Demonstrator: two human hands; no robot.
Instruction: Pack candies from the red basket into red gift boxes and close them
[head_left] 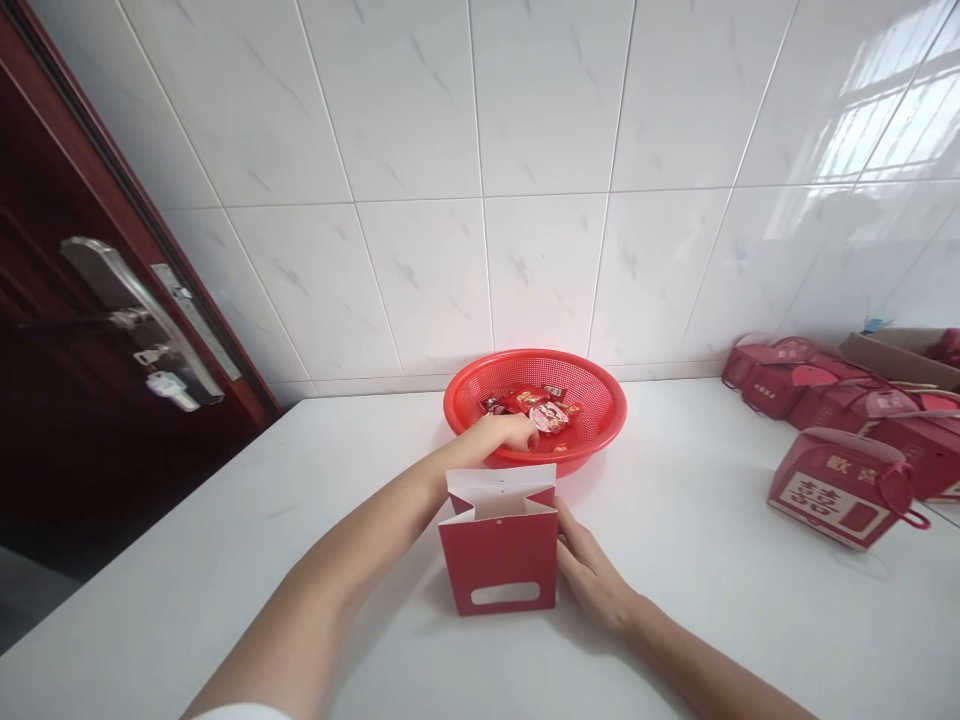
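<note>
A red paper box (504,562) stands upright on the white table, its top flaps open. My right hand (589,572) rests against the box's right side, fingers partly hidden behind it. Behind the box is a red plastic basket (609,425) with wrapped sweets (550,417) inside. My left hand (512,432) reaches over the basket's near left rim, beside the sweets. Its fingers point down into the basket and are mostly hidden, so what they hold cannot be made out.
A closed red box (840,488) with a handle sits at the right on the white table (675,540). Several more red boxes (780,378) and a cardboard carton (892,352) stand behind it. A tiled wall rises behind the table; a dark red door (60,330) is at the left.
</note>
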